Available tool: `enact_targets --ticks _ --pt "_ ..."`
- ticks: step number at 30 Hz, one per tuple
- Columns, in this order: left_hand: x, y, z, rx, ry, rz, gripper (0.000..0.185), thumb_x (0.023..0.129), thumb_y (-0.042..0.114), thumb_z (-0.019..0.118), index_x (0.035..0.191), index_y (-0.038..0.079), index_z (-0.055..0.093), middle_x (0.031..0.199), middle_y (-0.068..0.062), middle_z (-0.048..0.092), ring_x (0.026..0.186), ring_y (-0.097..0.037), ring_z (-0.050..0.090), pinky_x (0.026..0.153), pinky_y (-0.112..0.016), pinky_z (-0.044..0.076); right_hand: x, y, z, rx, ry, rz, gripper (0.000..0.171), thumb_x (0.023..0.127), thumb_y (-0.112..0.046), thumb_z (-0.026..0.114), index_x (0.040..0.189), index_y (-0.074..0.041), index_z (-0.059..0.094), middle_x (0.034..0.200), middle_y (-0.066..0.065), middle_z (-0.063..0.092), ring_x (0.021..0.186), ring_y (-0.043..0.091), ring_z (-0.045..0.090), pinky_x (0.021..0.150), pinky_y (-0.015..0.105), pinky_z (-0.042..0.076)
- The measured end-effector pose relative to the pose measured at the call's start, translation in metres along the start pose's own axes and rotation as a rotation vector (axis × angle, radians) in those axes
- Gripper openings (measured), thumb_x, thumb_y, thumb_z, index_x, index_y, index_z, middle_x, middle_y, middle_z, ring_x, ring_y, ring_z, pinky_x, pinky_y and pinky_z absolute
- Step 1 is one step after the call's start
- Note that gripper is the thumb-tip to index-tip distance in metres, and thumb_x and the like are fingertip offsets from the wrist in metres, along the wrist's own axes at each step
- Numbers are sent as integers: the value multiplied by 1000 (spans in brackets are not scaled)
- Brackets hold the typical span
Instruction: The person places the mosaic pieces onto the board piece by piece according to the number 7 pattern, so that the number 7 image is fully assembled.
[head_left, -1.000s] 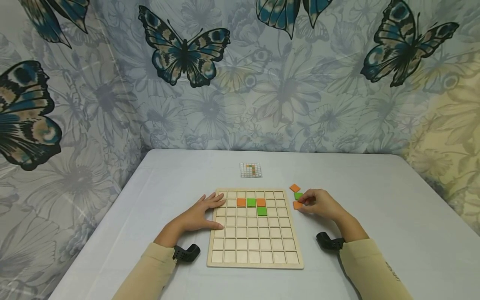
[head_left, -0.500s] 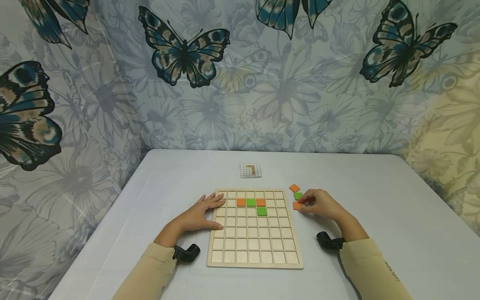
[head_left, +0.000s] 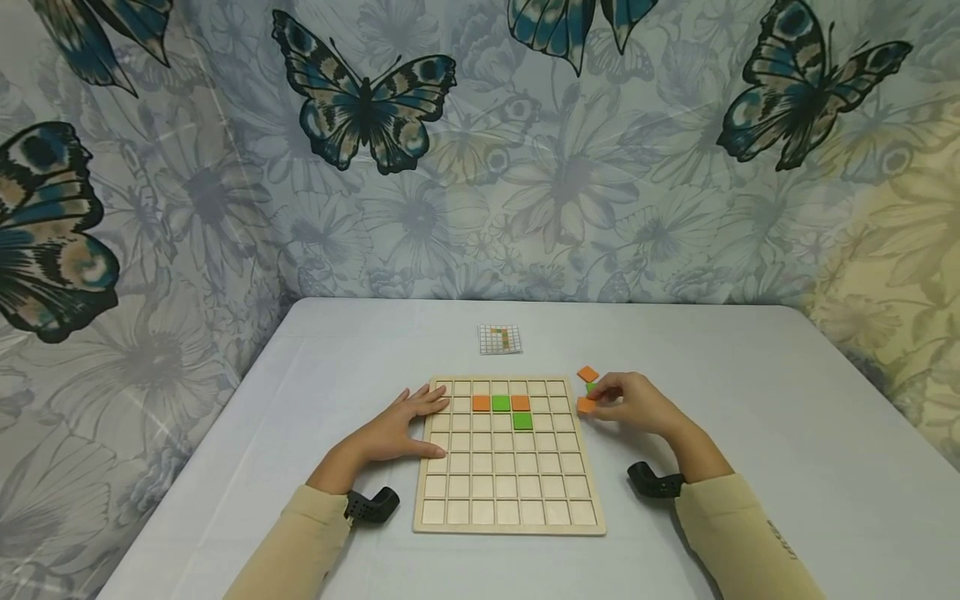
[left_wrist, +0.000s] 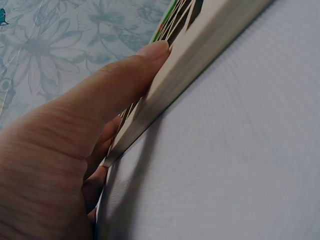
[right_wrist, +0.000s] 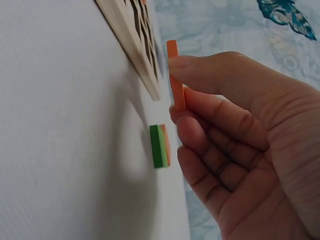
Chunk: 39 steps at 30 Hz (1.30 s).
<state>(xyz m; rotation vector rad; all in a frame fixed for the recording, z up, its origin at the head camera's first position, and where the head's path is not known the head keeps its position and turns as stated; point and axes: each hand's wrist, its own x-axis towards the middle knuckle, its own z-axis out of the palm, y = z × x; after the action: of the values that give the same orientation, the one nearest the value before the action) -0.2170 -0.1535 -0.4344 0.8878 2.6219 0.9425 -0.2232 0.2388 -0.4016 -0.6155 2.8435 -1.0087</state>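
My right hand (head_left: 633,407) pinches an orange square tile (right_wrist: 176,82) between thumb and fingers, raised off the table beside the board's right edge. Just beyond it on the table lie a green tile (right_wrist: 157,146) and another orange tile (head_left: 587,374); the fingers partly cover the green one in the head view. My left hand (head_left: 405,427) rests on the left edge of the wooden grid board (head_left: 510,530), fingers spread, thumb (left_wrist: 150,52) on the rim. In the board's upper rows sit two orange tiles (head_left: 481,403) with a green tile (head_left: 500,403) between them, and one more green tile (head_left: 522,421) below.
A small printed grid card (head_left: 499,339) with coloured squares lies behind the board. The white table (head_left: 360,333) reaches back to a wall (head_left: 420,217) covered in flower and butterfly print. Each wrist wears a black camera mount (head_left: 654,481).
My right hand has lifted the orange tile and shifted slightly left toward the board, now covering more of the green tile. My left hand stays in place on the board.
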Motion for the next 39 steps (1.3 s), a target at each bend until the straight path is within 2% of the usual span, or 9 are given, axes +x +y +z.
enact_targets --ticks 11,26,39 --pt "-1 2 -1 -2 -3 4 84 72 49 72 140 13 39 152 -3 22 142 -24 8 115 -47 -3 2 -11 5 53 -24 29 24 75 -11 73 95 1 66 90 8 65 80 15 56 65 21 48" --pt "1 -3 0 6 -8 -8 86 70 52 71 141 16 37 152 1 20 142 -20 7 116 -43 -4 10 -27 17 76 -60 -15 21 77 -12 72 95 -3 67 90 3 65 77 12 55 68 24 49" --pt "0 -2 0 12 7 21 85 71 50 72 140 13 39 151 -3 23 142 -25 9 115 -47 -2 11 -34 24 93 -75 -76 21 77 -12 72 96 -3 66 93 4 65 79 10 58 74 27 51"
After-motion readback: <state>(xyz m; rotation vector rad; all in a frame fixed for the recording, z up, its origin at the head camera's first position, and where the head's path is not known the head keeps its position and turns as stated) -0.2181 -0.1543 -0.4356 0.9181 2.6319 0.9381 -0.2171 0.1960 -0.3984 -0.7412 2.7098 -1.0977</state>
